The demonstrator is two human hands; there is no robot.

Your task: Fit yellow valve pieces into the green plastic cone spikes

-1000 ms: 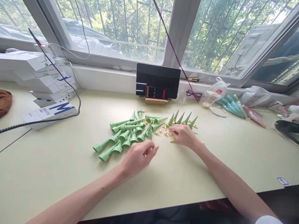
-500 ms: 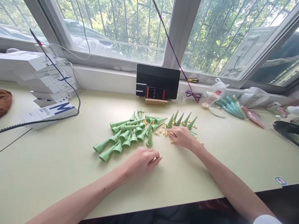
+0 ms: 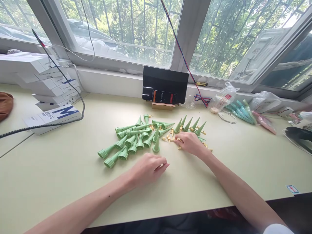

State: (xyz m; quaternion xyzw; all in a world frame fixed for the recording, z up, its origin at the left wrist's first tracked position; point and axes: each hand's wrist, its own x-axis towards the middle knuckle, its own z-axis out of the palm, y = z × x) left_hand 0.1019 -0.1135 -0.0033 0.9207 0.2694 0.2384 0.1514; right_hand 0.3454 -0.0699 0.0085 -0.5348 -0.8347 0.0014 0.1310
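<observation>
My right hand (image 3: 188, 142) is at the right end of the pile, its thumb and fingertips pinched on a small yellow plastic piece (image 3: 172, 140). Other small yellow pieces (image 3: 164, 138) lie scattered by its fingers, some partly hidden behind the hand. Just beyond it, several green plastic spikes (image 3: 187, 125) stand point up. Loosely curled, my left hand (image 3: 151, 165) rests on the table with thumb and forefinger nearly together; nothing shows in it. One upright green cone (image 3: 156, 146) is just past its knuckles. To the left, several hollow green spikes (image 3: 131, 148) lie heaped with their round open ends facing me.
A phone (image 3: 163, 97) showing a running timer leans on a dark tablet (image 3: 165, 81) at the back. White boxes (image 3: 52, 86) are stacked at the left, with a black cable across them. Plastic bags (image 3: 223, 99) and teal packets (image 3: 241, 112) lie at the right rear.
The right fingertips have drawn a small yellow piece into clearer view at the pinch, and the loose pieces beside them have shifted slightly. My left hand has stayed in place.
</observation>
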